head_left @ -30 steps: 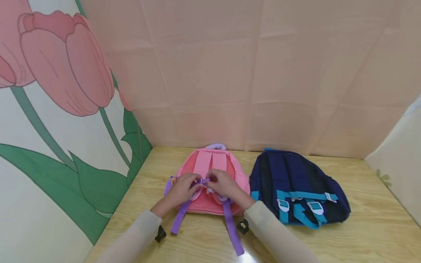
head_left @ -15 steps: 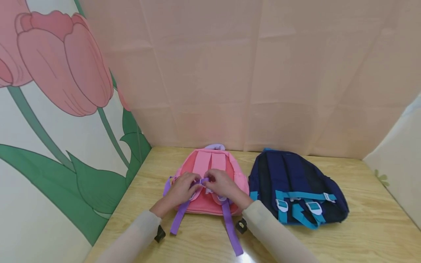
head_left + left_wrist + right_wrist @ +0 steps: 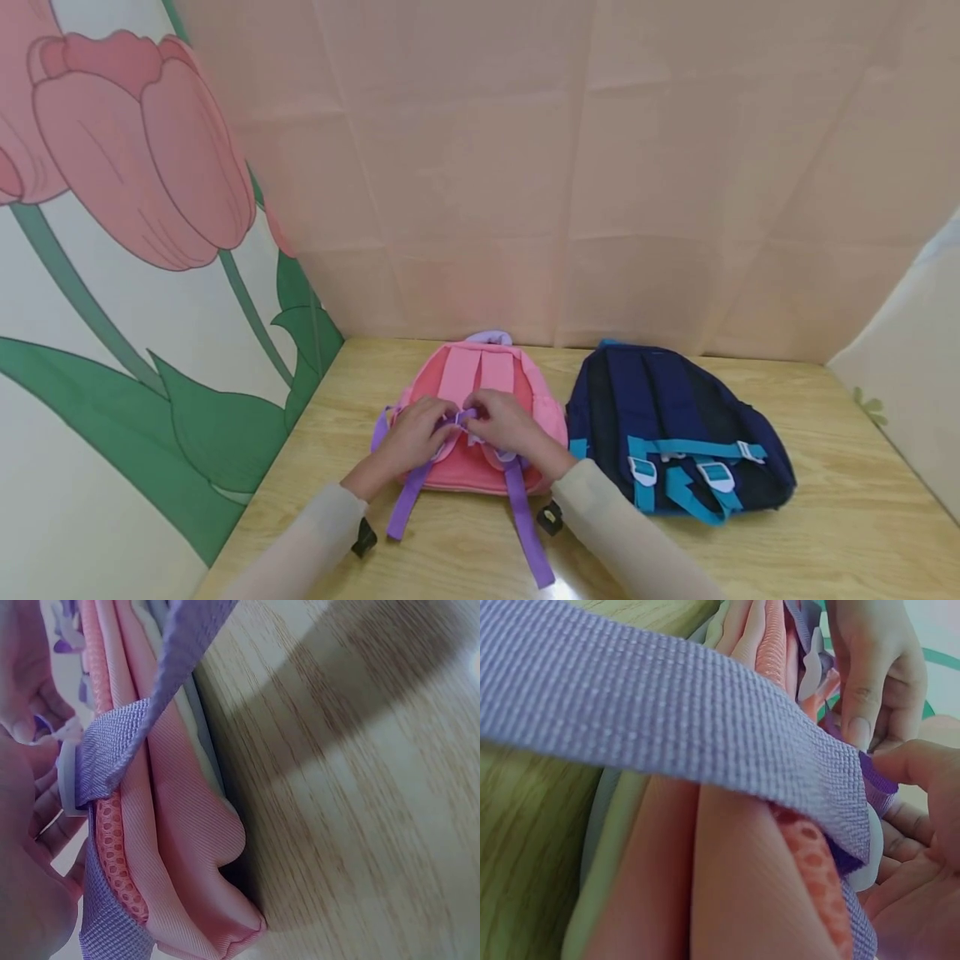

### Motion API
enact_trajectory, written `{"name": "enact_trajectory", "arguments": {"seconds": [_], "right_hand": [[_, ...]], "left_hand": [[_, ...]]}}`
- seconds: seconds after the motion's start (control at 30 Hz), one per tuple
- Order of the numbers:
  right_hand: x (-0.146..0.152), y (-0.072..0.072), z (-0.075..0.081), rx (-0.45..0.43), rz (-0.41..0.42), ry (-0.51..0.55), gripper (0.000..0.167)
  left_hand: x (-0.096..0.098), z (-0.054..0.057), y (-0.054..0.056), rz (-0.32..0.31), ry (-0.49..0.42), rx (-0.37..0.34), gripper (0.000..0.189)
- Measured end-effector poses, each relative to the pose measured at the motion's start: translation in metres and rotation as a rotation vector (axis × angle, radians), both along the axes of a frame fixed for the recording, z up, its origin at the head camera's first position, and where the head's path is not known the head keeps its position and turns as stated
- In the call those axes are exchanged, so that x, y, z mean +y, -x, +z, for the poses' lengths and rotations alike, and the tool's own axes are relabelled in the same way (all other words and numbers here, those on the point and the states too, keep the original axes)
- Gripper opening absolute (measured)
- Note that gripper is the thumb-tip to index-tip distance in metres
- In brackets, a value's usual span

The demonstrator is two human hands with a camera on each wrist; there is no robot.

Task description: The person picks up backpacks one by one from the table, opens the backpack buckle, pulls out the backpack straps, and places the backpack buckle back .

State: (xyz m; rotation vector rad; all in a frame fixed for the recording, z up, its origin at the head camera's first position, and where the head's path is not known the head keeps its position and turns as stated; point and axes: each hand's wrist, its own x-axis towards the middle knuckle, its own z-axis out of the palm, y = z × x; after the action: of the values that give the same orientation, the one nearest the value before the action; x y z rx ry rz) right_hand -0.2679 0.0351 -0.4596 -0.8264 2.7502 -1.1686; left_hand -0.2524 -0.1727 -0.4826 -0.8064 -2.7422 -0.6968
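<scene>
A pink backpack [image 3: 480, 478] lies on the table with its shoulder straps facing up. Over its middle, my left hand [image 3: 411, 435] pinches a short purple strap [image 3: 468, 412] by its small white buckle [image 3: 458, 420]. My right hand [image 3: 512, 427] pinches the same strap just to the right, thumb against fingertips. Up close in the right wrist view, purple webbing [image 3: 879, 780] sits between the thumbs and fingers of both hands. Two long purple strap tails [image 3: 528, 525] hang from the bag toward the front. Fingers partly cover the buckle.
A navy backpack [image 3: 660, 392] with turquoise straps [image 3: 693, 446] and white buckles lies close on the right. The wooden table [image 3: 847, 467] meets a pink-beige cloth wall [image 3: 480, 167] behind. A tulip-patterned panel [image 3: 150, 158] borders the left side.
Both hands keep their hold on the purple strap, with only slight finger shifts. The head view has tilted a little; the bags stay put.
</scene>
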Motion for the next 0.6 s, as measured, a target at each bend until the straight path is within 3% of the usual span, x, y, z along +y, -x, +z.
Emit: {"name": "enact_trajectory", "arguments": {"seconds": [0.23, 0.37, 0.6], "right_hand": [[0.0032, 0.0029, -0.0023, -0.004, -0.001, 0.022, 0.006], [0.0055, 0.0033, -0.0022, -0.027, -0.018, 0.030, 0.007], [-0.0010, 0.0012, -0.0013, 0.024, 0.012, -0.041, 0.013]], "left_hand": [[-0.0005, 0.0000, 0.0012, -0.005, -0.010, 0.005, 0.020], [0.0001, 0.0006, 0.0021, -0.004, -0.004, 0.010, 0.021], [-0.0007, -0.0012, 0.0018, -0.010, 0.007, 0.018, 0.020]]}}
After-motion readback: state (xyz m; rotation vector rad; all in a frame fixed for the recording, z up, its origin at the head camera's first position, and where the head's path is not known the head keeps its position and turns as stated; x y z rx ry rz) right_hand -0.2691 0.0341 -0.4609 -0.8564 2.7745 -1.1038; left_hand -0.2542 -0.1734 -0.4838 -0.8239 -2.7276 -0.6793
